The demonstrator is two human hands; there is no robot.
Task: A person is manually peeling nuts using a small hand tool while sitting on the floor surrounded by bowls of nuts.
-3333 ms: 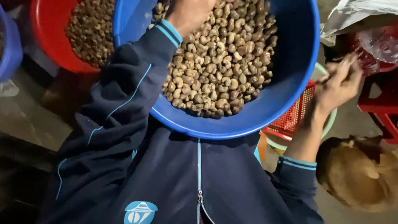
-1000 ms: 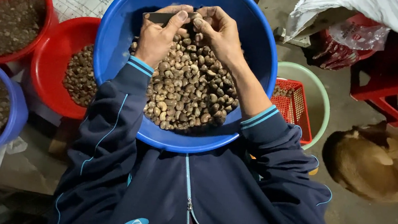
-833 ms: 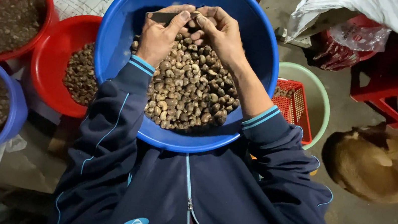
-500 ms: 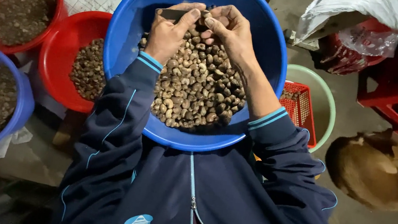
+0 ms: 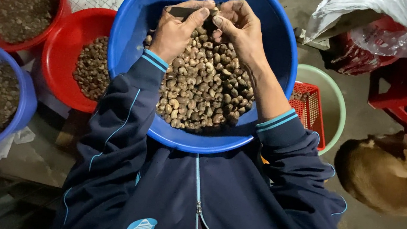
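Head view: left hand (image 5: 175,31) grips a dark flat blade (image 5: 182,11), right hand (image 5: 240,28) pinches 1 nut (image 5: 215,13), upper centre, over the blue basin (image 5: 279,46). Nut looks small, hard, light, likely slippery; best pinched across its sides with fingertips.

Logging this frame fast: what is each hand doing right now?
Left hand: closed on a dark flat tool.
Right hand: fingers pinched at the tool's tip over the nuts; what it holds cannot be told.

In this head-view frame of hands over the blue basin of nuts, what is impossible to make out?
- The nut between the right hand fingertips: hidden by the fingers.
- The dark blade in the left hand: its handle is covered by the palm.
- Basin top rim: cut off by the frame edge.
- Red basket contents: hidden behind the right sleeve and basin.
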